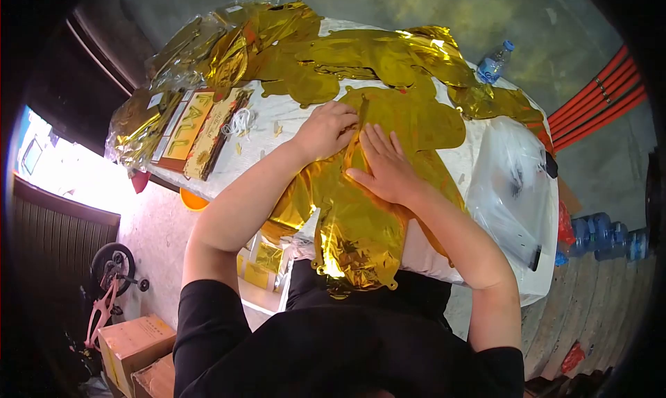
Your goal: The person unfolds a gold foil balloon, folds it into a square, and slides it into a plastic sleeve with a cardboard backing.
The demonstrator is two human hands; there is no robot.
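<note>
Flat, uninflated gold foil balloons [368,231] lie over the near middle of the table, and one hangs past the front edge. My left hand [327,130] is at a fold in the foil, its fingers curled on the balloon's edge. Just right of it, my right hand [386,165] lies flat on the foil with its fingers stretched out. The fingertips of the two hands are close together. More gold foil balloons [354,54] are spread across the far side of the table.
Clear bags of folded foil [142,131], a printed card pack [191,131] and white string [240,122] are at the left. A clear plastic bag [506,190] lies at the right. A water bottle [494,63] stands at the far right. Cardboard boxes [135,349] are on the floor.
</note>
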